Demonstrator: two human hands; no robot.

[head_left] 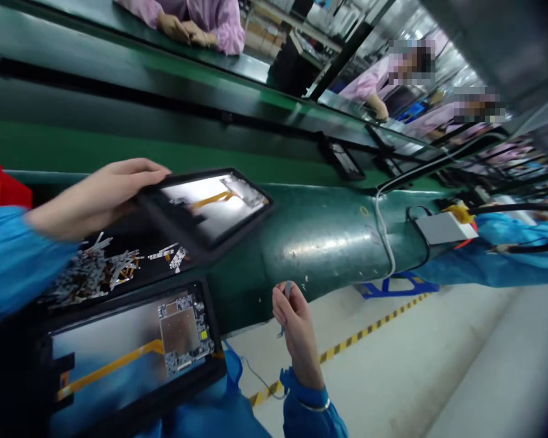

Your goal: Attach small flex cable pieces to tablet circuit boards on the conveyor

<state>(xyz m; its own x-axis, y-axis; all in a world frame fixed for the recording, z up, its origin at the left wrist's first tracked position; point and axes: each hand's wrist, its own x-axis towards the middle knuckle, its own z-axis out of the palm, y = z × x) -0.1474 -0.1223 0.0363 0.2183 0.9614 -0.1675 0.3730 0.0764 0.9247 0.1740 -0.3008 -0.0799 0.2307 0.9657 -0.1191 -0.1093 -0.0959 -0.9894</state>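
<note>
My left hand (114,191) grips the left end of an opened tablet in a black tray (210,207), held tilted above the bench; an orange ribbon cable and a circuit board show in it. My right hand (296,319) is closed in a pinch on a small grey strip (288,289), near the bench's front edge. Closer to me, a second opened tablet (114,347) lies in its black frame, with an orange ribbon cable and a circuit board (182,331). A pile of small flex cable parts (95,267) lies in a black tray beneath my left hand.
A green conveyor belt (173,152) runs behind the green bench mat (319,231), carrying more black trays (342,159). A red bin (2,185) stands at left. A white cable (383,225) crosses the bench near a grey box (442,228). Co-workers in pink (214,24) sit opposite.
</note>
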